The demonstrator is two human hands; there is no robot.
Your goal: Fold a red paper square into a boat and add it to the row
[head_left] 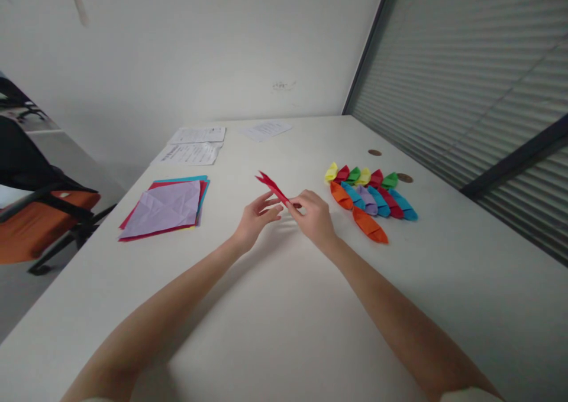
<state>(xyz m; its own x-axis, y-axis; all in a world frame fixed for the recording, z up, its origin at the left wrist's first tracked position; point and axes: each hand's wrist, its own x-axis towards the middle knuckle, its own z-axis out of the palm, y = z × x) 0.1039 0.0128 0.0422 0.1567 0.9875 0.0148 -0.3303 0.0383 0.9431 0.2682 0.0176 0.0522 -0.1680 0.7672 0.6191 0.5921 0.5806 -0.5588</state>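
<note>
A narrow folded strip of red paper (271,186) is held up over the white table (284,307), its far end pointing away to the left. My right hand (316,216) pinches the strip's near end. My left hand (256,217) is beside it, fingers partly curled, with the fingertips touching the strip near the same end.
A stack of coloured paper sheets (165,208), lilac on top, lies to the left. Several folded paper boats (370,198) in many colours sit in rows to the right. Printed white sheets (195,145) lie at the far side. An orange chair (39,219) stands left of the table; blinds on the right.
</note>
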